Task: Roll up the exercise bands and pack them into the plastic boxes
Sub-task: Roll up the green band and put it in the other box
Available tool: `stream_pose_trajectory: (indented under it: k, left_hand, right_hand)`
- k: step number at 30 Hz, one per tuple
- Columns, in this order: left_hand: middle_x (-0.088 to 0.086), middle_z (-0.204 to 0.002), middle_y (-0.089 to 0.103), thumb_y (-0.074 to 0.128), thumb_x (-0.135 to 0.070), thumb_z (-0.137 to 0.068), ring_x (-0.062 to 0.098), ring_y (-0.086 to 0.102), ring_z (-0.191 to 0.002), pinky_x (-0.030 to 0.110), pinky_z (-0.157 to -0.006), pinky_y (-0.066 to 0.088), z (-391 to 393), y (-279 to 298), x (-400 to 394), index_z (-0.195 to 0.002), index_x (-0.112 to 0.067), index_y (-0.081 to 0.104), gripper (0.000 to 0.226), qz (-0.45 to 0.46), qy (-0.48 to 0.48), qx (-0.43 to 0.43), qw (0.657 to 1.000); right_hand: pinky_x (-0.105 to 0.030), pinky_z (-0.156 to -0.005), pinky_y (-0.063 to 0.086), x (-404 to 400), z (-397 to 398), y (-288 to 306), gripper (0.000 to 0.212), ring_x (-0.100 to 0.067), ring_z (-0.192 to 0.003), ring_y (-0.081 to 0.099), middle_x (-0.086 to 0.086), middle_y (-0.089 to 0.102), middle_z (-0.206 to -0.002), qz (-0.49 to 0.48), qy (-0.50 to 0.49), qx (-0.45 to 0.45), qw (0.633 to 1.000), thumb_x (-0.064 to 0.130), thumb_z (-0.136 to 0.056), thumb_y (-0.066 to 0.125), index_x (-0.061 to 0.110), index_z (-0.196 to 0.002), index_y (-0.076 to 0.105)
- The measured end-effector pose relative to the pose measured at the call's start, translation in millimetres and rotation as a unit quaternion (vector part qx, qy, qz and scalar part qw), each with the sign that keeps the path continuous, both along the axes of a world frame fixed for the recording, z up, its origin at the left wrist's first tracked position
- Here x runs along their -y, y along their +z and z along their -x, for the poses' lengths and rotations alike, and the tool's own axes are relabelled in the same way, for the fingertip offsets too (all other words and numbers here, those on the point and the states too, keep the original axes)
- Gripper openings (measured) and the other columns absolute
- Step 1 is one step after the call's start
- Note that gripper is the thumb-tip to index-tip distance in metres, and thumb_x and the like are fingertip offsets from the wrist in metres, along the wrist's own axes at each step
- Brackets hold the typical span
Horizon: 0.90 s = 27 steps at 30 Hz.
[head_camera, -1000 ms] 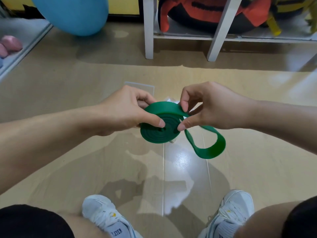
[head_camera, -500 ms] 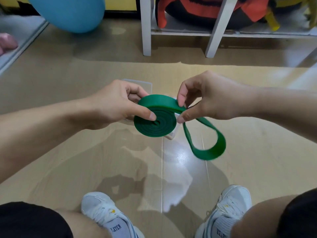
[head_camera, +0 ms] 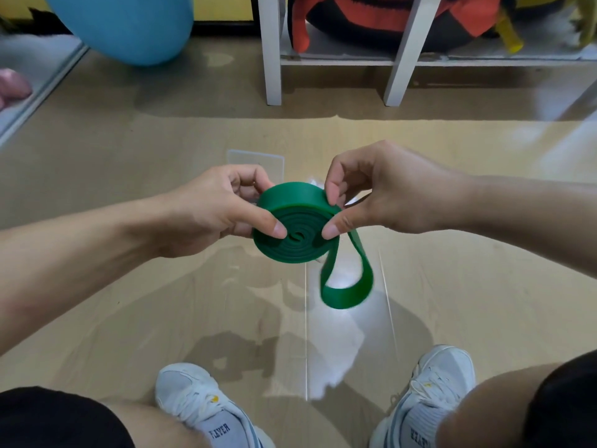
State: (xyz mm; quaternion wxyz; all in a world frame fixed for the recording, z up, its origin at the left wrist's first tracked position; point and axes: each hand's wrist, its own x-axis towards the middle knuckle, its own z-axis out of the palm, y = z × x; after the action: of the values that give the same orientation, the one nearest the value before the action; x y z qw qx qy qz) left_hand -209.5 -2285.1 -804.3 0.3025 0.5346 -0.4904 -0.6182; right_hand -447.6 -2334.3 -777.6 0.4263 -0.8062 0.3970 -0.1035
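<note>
Left hand and right hand fingers pinch the green band coil; loosen either pinch, coil likely springs open, hanging tail unwinds.

Both forearms reach in from the frame's sides, meeting mid-frame. Left hand pinches the green band coil, thumb on its face. Right hand pinches the coil's right edge.

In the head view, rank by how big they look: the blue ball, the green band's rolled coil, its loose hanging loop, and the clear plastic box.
1. blue ball, though cut off by the frame
2. rolled coil, nearer the camera
3. hanging loop
4. clear plastic box, mostly hidden behind the hands, so unsure
</note>
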Motion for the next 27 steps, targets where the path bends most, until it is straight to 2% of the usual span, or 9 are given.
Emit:
stream_pose_trajectory:
  k: [3, 6, 9, 12, 16, 20, 23, 25, 27]
  left_hand:
    - [0.011, -0.087, 0.074, 0.080, 0.008, -0.057, 0.024, 0.075, -0.079, 0.028, -0.063, 0.059, 3, -2, -2, -0.083, -0.010, 0.055, 0.040, -0.004, -0.001, 0.001, 1.000]
    - [0.007, -0.096, 0.077, 0.092, -0.001, -0.058, 0.021, 0.076, -0.084, 0.027, -0.066, 0.059, 9, 1, -2, -0.090, -0.011, 0.059, 0.047, 0.012, -0.003, 0.024, 1.000]
    - [0.006, -0.106, 0.079, 0.093, -0.022, -0.065, 0.022, 0.077, -0.094, 0.037, -0.075, 0.062, 12, 10, 0, -0.099, -0.017, 0.065, 0.045, 0.024, -0.014, 0.061, 0.998]
    - [0.008, -0.104, 0.079, 0.085, -0.031, -0.067, 0.024, 0.076, -0.092, 0.042, -0.074, 0.061, 14, 14, -1, -0.100, -0.017, 0.067, 0.041, 0.030, -0.019, 0.094, 0.995]
    - [0.011, -0.104, 0.078, 0.078, -0.032, -0.066, 0.026, 0.075, -0.090, 0.045, -0.076, 0.061, 15, 14, -4, -0.098, -0.015, 0.065, 0.039, 0.017, -0.001, 0.080, 0.997]
    - [0.008, -0.094, 0.077, 0.088, -0.020, -0.070, 0.020, 0.073, -0.082, 0.046, -0.072, 0.063, 10, 10, -4, -0.097, -0.013, 0.064, 0.037, -0.026, 0.007, 0.040, 0.999]
    - [0.005, -0.096, 0.076, 0.077, -0.021, -0.073, 0.018, 0.073, -0.086, 0.049, -0.077, 0.062, 8, 8, -3, -0.098, -0.014, 0.060, 0.031, -0.047, 0.000, 0.011, 0.999]
    - [0.000, -0.105, 0.077, 0.080, -0.026, -0.071, 0.016, 0.074, -0.093, 0.048, -0.081, 0.062, 11, 8, -3, -0.104, -0.016, 0.059, 0.041, -0.041, -0.047, 0.062, 0.996]
    - [-0.008, -0.105, 0.077, 0.090, -0.041, -0.063, 0.011, 0.074, -0.094, 0.044, -0.087, 0.061, 19, 10, -5, -0.110, -0.032, 0.062, 0.055, 0.008, -0.106, 0.197, 0.975]
  right_hand:
    - [-0.037, -0.077, 0.063, 0, -1, -2, 0.030, -0.024, -0.082, 0.073, -0.001, 0.073, -0.080, -0.024, -0.007, 0.020, 0.999, 0.017, -0.069, 0.091, 0.017, -0.082, 0.064]
    - [-0.026, -0.072, 0.060, 3, 0, 0, 0.030, -0.017, -0.076, 0.070, 0.001, 0.070, -0.078, -0.060, -0.033, 0.042, 0.997, 0.006, -0.069, 0.090, 0.017, -0.082, 0.065]
    - [-0.027, -0.072, 0.059, 5, 2, 1, 0.030, -0.014, -0.074, 0.069, -0.002, 0.069, -0.077, -0.094, -0.045, 0.050, 0.993, 0.000, -0.069, 0.088, 0.015, -0.083, 0.066]
    - [-0.024, -0.071, 0.058, 5, 2, -2, 0.031, -0.012, -0.072, 0.067, -0.002, 0.068, -0.076, -0.105, -0.040, 0.049, 0.992, 0.002, -0.068, 0.089, 0.016, -0.083, 0.066]
    - [-0.028, -0.075, 0.058, 2, 3, -6, 0.030, -0.016, -0.076, 0.066, -0.003, 0.067, -0.079, -0.095, -0.041, 0.054, 0.993, 0.011, -0.069, 0.089, 0.017, -0.086, 0.066]
    - [-0.040, -0.081, 0.059, 1, 1, -5, 0.033, -0.035, -0.088, 0.070, -0.018, 0.071, -0.086, -0.068, -0.042, 0.053, 0.995, 0.025, -0.065, 0.090, 0.013, -0.083, 0.065]
    - [-0.040, -0.079, 0.058, 0, -3, 1, 0.031, -0.029, -0.085, 0.072, -0.009, 0.075, -0.085, -0.031, -0.041, 0.018, 0.998, 0.028, -0.066, 0.092, 0.016, -0.079, 0.067]
    - [-0.037, -0.075, 0.059, -3, -7, 3, 0.028, -0.020, -0.077, 0.072, -0.002, 0.077, -0.082, 0.009, -0.024, -0.035, 0.999, 0.033, -0.067, 0.093, 0.022, -0.076, 0.068]
    - [-0.033, -0.069, 0.056, -9, -13, 3, 0.026, -0.011, -0.070, 0.069, 0.002, 0.076, -0.080, 0.062, 0.003, -0.088, 0.994, 0.037, -0.068, 0.092, 0.028, -0.075, 0.068]
